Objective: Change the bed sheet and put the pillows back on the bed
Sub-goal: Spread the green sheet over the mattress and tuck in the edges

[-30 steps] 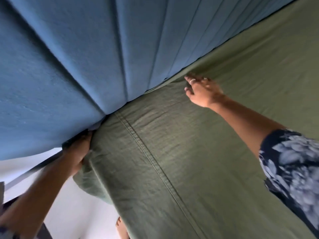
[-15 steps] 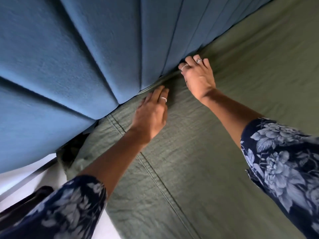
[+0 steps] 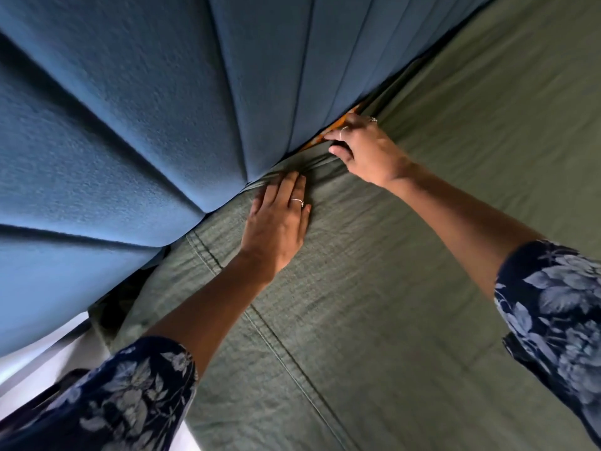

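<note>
A green bed sheet (image 3: 374, 304) covers the mattress and fills the lower right of the head view. Its top edge runs along the blue padded headboard (image 3: 146, 125). My left hand (image 3: 279, 222) lies flat, palm down, on the sheet at the seam with the headboard, fingers pushing bunched folds toward the gap. My right hand (image 3: 364, 148) sits further along that edge, fingers curled and pinching the sheet's edge beside the headboard. A strip of orange patterned fabric (image 3: 338, 128) shows in the gap by its fingertips. No pillows are in view.
At the lower left the mattress corner (image 3: 123, 307) meets a dark gap beside the headboard, with white floor (image 3: 42, 362) below it. Blue floral sleeves cover both upper arms.
My left hand came up from the mattress corner onto the sheet and slid right along the headboard. My right hand moved further right and closed its fingers on the sheet's edge, and orange fabric now shows.
</note>
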